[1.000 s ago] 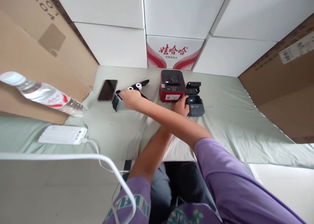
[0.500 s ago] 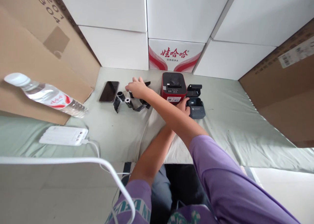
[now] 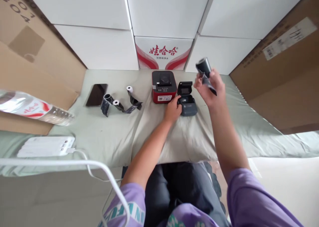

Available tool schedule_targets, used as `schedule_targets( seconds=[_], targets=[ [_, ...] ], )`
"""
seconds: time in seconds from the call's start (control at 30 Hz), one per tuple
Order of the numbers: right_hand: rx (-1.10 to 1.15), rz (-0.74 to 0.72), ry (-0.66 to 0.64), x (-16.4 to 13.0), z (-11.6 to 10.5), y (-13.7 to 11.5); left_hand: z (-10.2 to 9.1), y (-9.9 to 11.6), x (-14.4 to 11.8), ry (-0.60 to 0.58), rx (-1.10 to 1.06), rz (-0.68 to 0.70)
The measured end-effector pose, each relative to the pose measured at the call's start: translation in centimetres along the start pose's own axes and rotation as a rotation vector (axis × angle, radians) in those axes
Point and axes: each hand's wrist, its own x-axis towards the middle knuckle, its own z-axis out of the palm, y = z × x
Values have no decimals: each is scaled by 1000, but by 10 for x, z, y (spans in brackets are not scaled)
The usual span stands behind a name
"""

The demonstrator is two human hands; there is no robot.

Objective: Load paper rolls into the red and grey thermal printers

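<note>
My right hand [image 3: 211, 88] is raised to the right of the dark grey printer [image 3: 187, 100], holding a black-wrapped paper roll [image 3: 204, 67] with its wrapper tail hanging down. The printer's lid stands open. My left hand [image 3: 172, 110] rests against the printer's left front side, gripping it. A red printer [image 3: 163, 86] sits just left of the grey one. Three more black-wrapped rolls [image 3: 119, 103] with white ends lie further left on the pale green cloth [image 3: 124, 130].
A black phone [image 3: 96, 94] lies left of the rolls. A water bottle [image 3: 30, 107] and a white power bank [image 3: 46, 146] with a cable are at near left. Cardboard boxes [image 3: 281, 67] flank both sides; white boxes [image 3: 164, 18] line the back.
My right arm, crossed over to the rolls at left, has swung back to the right carrying one black-wrapped roll up beside the grey printer. My left hand stays at the printer.
</note>
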Motion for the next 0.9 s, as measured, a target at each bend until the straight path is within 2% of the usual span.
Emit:
schedule_targets(
  seconds=[0.03,0.1,0.17,0.23,0.37,0.5,0.67,0.9],
  targets=[
    [126,49,15,-9,-16,20,0,0,0,-3,5,0],
    [196,139,27,-22,-33,57,0,0,-1,12,17,7],
    [162,165,-11,-30,-33,84,-1,0,-3,35,22,49],
    [72,133,-58,-33,-25,100,-3,1,-5,31,29,130],
    [-152,-45,-165,-37,-10,105,-6,3,-9,8,105,272],
    [-323,-154,-201,-38,-5,105,-4,3,-11,74,179,314],
    [-414,-117,-177,-37,-3,108,-2,2,-12,23,235,294],
    [-347,-51,-150,-38,-5,111,-3,3,-13,8,237,316]
  ],
)
